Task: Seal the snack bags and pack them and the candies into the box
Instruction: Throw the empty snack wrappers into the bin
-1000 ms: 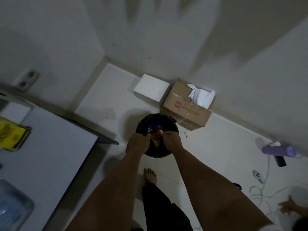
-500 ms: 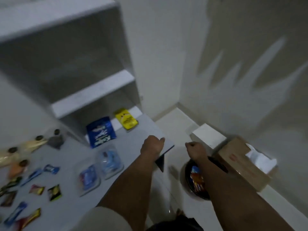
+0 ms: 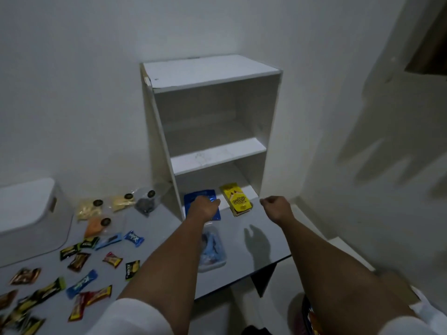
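Both hands reach toward shelf's snack bags.

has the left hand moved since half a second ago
Yes. The left hand has gone from the table's right corner forward to the blue snack bag by the shelf unit.

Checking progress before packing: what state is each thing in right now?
White box: lid on.
Blue bag: flat, under the left hand.
Yellow bag: flat, untouched.
Candies: scattered on the table.
Right hand: fisted, nothing visible in it.
Shelf: bare.
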`<action>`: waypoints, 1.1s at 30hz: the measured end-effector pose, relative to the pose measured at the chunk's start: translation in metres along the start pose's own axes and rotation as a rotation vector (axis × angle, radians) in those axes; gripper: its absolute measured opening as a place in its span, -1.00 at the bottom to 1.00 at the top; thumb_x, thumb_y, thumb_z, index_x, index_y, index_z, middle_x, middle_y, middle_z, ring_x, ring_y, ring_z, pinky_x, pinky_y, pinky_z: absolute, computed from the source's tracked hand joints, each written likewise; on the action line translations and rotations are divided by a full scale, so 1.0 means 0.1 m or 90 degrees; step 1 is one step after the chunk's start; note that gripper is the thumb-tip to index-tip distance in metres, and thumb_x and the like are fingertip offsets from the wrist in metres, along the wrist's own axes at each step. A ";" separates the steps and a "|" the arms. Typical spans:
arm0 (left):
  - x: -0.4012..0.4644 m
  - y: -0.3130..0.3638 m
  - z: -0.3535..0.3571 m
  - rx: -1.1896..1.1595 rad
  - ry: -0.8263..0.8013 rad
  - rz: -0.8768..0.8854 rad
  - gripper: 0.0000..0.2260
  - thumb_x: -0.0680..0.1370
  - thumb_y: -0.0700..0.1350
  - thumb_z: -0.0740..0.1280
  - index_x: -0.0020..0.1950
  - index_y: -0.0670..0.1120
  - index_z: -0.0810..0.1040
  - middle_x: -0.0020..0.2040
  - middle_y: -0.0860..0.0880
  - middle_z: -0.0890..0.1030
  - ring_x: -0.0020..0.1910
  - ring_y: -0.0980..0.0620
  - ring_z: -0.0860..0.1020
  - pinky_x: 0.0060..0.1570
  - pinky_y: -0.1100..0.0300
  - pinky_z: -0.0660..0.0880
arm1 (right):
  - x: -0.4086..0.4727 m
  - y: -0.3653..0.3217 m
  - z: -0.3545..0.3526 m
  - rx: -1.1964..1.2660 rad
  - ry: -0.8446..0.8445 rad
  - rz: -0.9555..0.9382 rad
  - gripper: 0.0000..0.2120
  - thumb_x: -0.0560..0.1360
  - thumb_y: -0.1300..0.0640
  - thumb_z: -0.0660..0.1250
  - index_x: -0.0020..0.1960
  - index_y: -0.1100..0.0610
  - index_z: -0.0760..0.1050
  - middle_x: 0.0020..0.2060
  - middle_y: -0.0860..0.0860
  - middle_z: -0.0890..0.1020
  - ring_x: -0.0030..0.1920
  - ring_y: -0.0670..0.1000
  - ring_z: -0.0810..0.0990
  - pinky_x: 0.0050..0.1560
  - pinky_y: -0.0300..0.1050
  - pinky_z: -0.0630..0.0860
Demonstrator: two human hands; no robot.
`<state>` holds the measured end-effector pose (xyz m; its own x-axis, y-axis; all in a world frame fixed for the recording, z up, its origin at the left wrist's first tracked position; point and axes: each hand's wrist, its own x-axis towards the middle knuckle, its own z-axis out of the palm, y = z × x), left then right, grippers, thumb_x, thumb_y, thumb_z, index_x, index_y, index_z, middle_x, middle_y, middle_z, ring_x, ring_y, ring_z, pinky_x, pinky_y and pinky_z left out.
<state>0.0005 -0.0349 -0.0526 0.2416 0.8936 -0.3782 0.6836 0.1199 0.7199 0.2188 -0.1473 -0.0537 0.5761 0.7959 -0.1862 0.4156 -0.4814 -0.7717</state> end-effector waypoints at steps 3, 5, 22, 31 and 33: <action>0.21 -0.14 -0.04 0.032 0.013 -0.009 -0.66 0.60 0.09 0.28 -0.09 -0.17 0.62 -0.06 -0.14 0.67 -0.10 -0.07 0.58 -0.11 0.17 0.45 | 0.21 -0.08 0.15 -0.023 -0.021 -0.008 -0.67 0.60 0.01 0.32 0.10 0.26 0.68 0.10 0.22 0.70 0.17 0.22 0.63 0.08 -0.12 0.45; 0.36 -0.22 -0.03 0.032 0.020 -0.023 -0.65 0.58 0.10 0.29 -0.11 -0.17 0.63 -0.10 -0.14 0.67 -0.05 -0.12 0.62 -0.03 0.11 0.53 | 0.40 -0.07 0.26 -0.031 -0.035 -0.001 -0.66 0.59 -0.01 0.33 0.15 0.23 0.68 0.15 0.19 0.69 0.20 0.21 0.62 0.09 -0.14 0.43; 1.63 -0.74 0.73 0.175 0.051 -0.277 -0.37 0.49 0.17 0.34 0.51 0.00 0.31 0.40 -0.18 0.41 0.28 -0.25 0.47 0.26 -0.17 0.46 | 1.99 0.44 1.05 -0.086 -0.150 0.158 -0.41 0.50 -0.19 0.41 0.36 0.18 0.47 0.28 0.17 0.59 0.31 0.23 0.54 0.25 -0.01 0.44; 2.17 -0.94 0.82 0.247 0.032 -0.353 -0.12 0.48 0.25 0.37 0.63 -0.06 0.02 0.56 -0.22 0.21 0.47 -0.29 0.28 0.38 -0.21 0.36 | 2.33 0.40 1.34 -0.124 -0.173 0.183 -0.20 0.29 -0.34 0.50 0.33 0.09 0.36 0.17 0.08 0.62 0.19 0.17 0.61 0.20 0.06 0.55; 2.14 -0.86 0.80 0.284 0.046 -0.348 -0.07 0.47 0.25 0.41 0.63 -0.07 -0.02 0.56 -0.23 0.19 0.48 -0.29 0.27 0.38 -0.20 0.37 | 2.35 0.39 1.37 -0.138 -0.181 0.187 -0.22 0.29 -0.29 0.53 0.33 0.09 0.34 0.15 0.09 0.62 0.16 0.18 0.62 0.17 0.06 0.56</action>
<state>0.0482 0.1111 -0.2422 -0.2524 0.7839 -0.5673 0.9144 0.3850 0.1252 0.2739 0.0710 -0.2112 0.4880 0.6693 -0.5602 0.4186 -0.7427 -0.5227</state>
